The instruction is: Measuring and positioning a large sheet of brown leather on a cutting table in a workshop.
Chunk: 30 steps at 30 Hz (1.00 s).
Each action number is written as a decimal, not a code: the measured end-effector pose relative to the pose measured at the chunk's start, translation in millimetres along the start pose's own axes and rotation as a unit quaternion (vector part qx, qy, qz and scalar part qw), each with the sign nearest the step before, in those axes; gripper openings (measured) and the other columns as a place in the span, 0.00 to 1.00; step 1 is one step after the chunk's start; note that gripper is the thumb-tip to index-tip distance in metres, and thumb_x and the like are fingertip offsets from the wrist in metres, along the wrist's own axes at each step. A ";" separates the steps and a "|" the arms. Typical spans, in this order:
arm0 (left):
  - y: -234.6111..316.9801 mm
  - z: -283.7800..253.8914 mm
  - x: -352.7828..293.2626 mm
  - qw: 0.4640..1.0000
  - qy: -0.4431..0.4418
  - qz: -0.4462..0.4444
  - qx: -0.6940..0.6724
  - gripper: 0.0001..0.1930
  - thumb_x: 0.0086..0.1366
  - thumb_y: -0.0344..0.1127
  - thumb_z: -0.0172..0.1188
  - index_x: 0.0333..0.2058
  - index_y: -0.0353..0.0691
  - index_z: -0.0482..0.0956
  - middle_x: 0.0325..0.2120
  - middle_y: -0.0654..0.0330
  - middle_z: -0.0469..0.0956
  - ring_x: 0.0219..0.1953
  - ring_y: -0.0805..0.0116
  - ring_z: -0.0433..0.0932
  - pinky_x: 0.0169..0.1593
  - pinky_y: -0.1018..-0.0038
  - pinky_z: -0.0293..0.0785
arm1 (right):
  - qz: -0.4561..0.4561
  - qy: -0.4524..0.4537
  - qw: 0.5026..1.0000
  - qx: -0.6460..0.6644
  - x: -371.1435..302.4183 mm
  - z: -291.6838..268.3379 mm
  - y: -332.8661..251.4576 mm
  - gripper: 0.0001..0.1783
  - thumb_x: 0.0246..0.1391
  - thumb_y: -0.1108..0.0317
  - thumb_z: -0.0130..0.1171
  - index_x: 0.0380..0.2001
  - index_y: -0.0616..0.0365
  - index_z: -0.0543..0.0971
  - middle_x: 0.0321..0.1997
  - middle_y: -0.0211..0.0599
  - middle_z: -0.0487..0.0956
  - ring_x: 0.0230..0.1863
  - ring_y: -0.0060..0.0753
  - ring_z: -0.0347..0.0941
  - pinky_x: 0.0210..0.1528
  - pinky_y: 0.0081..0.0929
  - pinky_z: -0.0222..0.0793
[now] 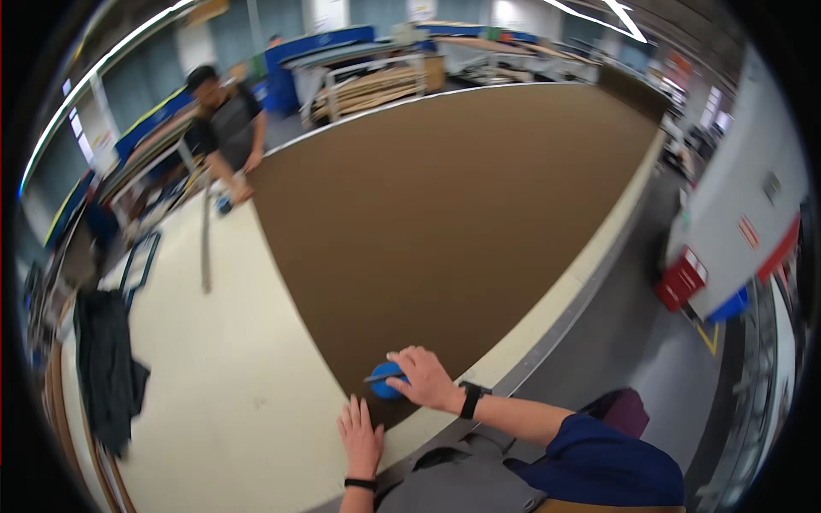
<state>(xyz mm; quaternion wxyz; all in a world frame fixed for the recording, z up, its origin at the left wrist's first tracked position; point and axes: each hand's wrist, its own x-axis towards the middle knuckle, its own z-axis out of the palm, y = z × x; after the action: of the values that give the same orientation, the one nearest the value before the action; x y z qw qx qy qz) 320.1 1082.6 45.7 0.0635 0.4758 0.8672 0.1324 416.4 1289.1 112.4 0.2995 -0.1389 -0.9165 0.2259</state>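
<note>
A wide sheet of brown fabric covers most of the long table. My left hand lies with its fingers stretched out on the pale tabletop, its fingertips at the fabric's near left corner. Just to its right, my right hand is closed over a round blue object on the fabric. A thin dark bar crosses the top of this object and runs under my fingers. My palm hides part of the object, and its exact kind does not show.
At the far left corner a co-worker leans over the fabric's edge, hands near another blue object. A long strip and a dark garment lie on the left. A fabric roll rests at the far end. Right stands a grey-white machine.
</note>
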 end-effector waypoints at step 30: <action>388.7 21.0 47.7 0.914 -0.160 0.285 -0.240 0.13 0.67 0.36 0.54 0.44 0.34 0.77 0.39 0.45 0.78 0.44 0.46 0.75 0.47 0.61 0.72 | 0.500 0.060 0.864 0.000 -393.3 -240.8 113.6 0.25 0.61 0.50 0.50 0.51 0.60 0.72 0.48 0.46 0.71 0.52 0.49 0.68 0.55 0.39 0.67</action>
<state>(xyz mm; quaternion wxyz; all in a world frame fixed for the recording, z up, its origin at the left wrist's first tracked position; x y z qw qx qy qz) 613.6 1325.5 139.1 0.2732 0.6878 0.6157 0.2708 884.7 1313.1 37.7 0.2011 -0.5916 -0.7043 0.3369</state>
